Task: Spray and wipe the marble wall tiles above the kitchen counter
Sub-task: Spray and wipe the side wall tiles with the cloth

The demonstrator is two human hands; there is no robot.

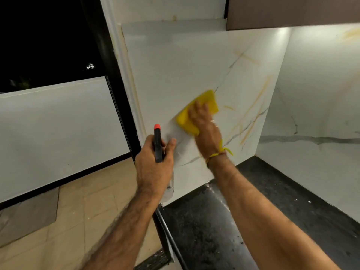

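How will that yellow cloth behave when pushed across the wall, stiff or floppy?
Probably soft: the yellow cloth lies flat against the marble wall under the right hand, so it seems to conform. It likely slides easily on the glossy tile. Its folded pad shape suggests it may unfold if lifted by one corner.

— What lies off to the left?
— A dark window [48, 39] with a black frame [116, 90], a plain white wall [58, 129] beneath it, and beige floor tiles [93, 207] below.
— And up top?
— A brown cabinet [292, 12] at the right.
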